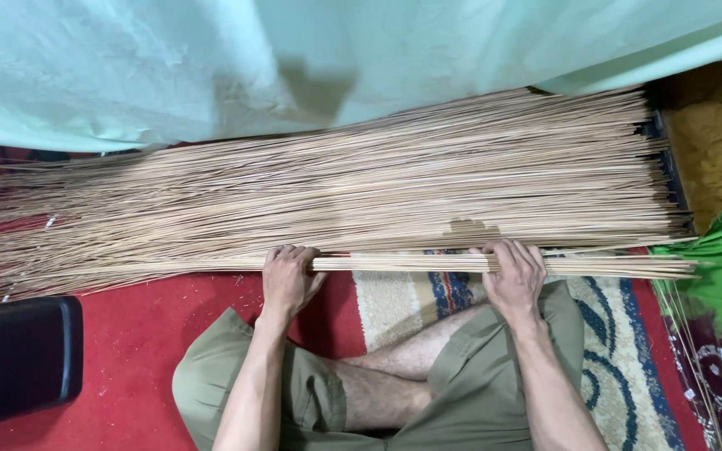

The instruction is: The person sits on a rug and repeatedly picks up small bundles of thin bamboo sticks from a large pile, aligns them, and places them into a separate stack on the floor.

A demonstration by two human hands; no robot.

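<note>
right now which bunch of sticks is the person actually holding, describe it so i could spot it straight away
Start at the big pile of thin tan sticks lying crosswise below the pale green cloth. Along its near edge, over the red mat and patterned rug, runs a slim bundle of sticks. It alone is pulled slightly clear of the pile and gripped by the left hand and right hand.

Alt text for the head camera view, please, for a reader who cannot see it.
A seated person's left hand and right hand grip a thin bundle of long pale sticks, held level over crossed legs. Behind it lies a wide heap of the same sticks on a red mat, beneath pale green cloth.
</note>
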